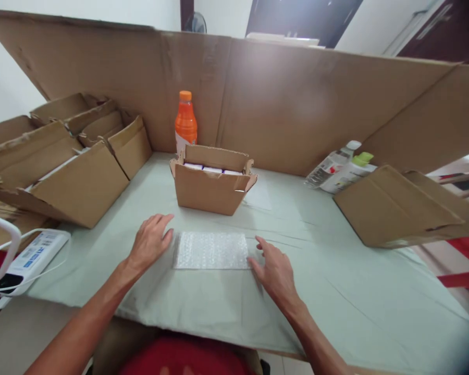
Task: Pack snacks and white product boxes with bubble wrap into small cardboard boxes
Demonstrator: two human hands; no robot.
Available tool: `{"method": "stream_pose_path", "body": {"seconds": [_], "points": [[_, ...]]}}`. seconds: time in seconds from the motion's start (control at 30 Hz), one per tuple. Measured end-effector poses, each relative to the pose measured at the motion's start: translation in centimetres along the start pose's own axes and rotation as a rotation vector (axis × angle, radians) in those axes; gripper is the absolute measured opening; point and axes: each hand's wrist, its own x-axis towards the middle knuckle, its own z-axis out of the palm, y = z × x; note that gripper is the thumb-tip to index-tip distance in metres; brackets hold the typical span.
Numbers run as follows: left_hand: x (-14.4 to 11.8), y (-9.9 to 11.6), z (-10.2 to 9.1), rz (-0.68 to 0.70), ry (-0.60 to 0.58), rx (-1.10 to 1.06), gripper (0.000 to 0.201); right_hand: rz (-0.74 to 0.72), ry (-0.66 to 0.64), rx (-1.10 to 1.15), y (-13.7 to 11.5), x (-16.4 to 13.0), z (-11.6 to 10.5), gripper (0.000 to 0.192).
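Open small box (213, 183) holding white packs, tops only visible; both hands (150, 240) (274, 270) flat, fingers released, flanking bubble wrap (211, 250).

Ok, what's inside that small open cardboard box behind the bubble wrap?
The small box shows the white tops of about three packs in a row. Its front wall hides their lower parts and anything beneath.
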Motion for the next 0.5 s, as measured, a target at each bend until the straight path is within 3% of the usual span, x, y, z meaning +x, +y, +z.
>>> {"method": "stream_pose_path", "body": {"seconds": [0.1, 0.2, 0.27, 0.33, 0.4, 0.5], "points": [[-2.1, 1.5, 1.2, 0.160, 0.053, 0.053, 0.034, -0.196, 0.001, -0.062, -2.4, -0.2, 0.6, 0.036], [-3.4, 3.3, 3.4, 0.299, -0.143, 0.046, 0.031, -0.406, -0.160, -0.054, -5.8, 0.6, 2.3, 0.029], [-3.4, 3.6, 4.6, 0.310, -0.234, 0.032, 0.028, -0.491, -0.254, -0.058, -6.2, 1.0, 3.2, 0.029], [-3.2, 3.1, 5.1, 0.309, -0.262, 0.006, 0.026, -0.463, -0.248, -0.058, -4.5, 0.8, 3.3, 0.028], [-3.2, 2.3, 4.9, 0.330, -0.254, -0.052, 0.028, -0.333, -0.157, -0.061, -1.3, 0.2, 2.4, 0.027], [-4.0, 1.3, 4.2, 0.257, -0.081, -0.084, 0.027, -0.143, -0.022, -0.086, 2.7, -0.5, 0.7, 0.028]]}}
